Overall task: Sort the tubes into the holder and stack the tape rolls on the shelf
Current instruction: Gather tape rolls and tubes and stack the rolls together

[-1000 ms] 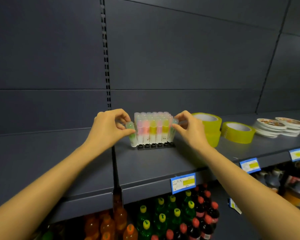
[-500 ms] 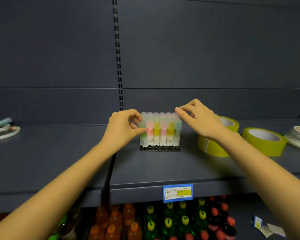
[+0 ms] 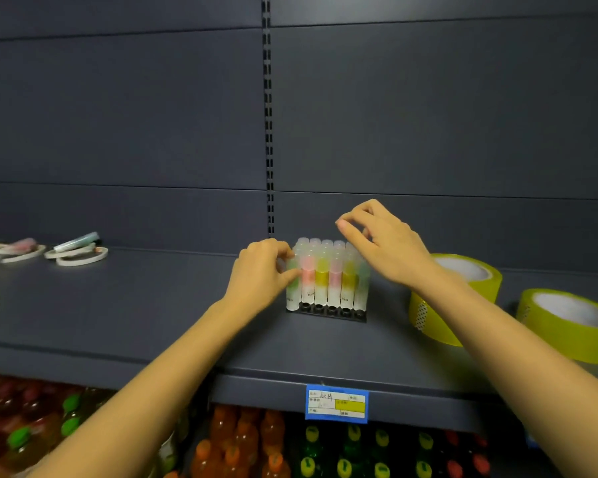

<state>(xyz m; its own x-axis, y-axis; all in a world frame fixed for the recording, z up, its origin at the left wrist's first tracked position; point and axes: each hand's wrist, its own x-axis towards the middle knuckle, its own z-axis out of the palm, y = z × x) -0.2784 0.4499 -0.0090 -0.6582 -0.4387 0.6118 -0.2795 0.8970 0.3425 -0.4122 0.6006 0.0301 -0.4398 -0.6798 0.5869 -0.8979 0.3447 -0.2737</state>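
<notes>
Left hand (image 3: 261, 272): thumb and fingers pinch the green tube (image 3: 292, 282) at the front-left corner of the tubes (image 3: 334, 281), which stand upright in the black holder (image 3: 328, 311). Right hand (image 3: 385, 248): fingers bent, tips close together above the back-right caps; cannot tell whether they touch. The holder sits on the grey shelf (image 3: 135, 305). A yellow tape roll (image 3: 470, 270) lies flat behind the right forearm, a second tape roll (image 3: 567, 329) beside it, not stacked.

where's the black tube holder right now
Head view, mid grey shelf: the black holder stands just right of the slotted upright; the left hand pinches its end green tube, the right hand hovers over it; yellow tape rolls lie to its right.
</notes>
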